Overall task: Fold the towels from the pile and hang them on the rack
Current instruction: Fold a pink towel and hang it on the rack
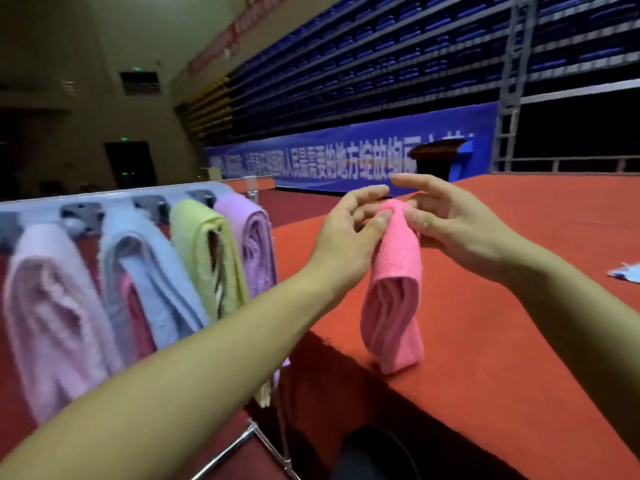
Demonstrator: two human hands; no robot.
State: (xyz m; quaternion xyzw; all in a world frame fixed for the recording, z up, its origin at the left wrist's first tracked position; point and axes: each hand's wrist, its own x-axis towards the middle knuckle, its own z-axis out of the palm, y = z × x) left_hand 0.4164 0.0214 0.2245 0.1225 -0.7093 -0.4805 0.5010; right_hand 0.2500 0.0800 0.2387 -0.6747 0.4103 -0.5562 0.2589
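Note:
A folded pink towel (394,296) hangs down in the air above the red stage surface (502,323), pinched at its top fold. My left hand (349,237) grips the top from the left with thumb and fingers. My right hand (450,220) pinches the same top from the right. At the left stands the rack (114,202), a pale bar with grey clips. Folded towels hang on it: a light pink towel (48,306), a blue towel (152,271), a yellow-green towel (204,251) and a lilac towel (252,244).
The stage's front edge drops away just left of the held towel. A light blue item (627,277) lies on the stage at the far right. The rack's metal legs (249,441) cross below. Blue banner and seating fill the background.

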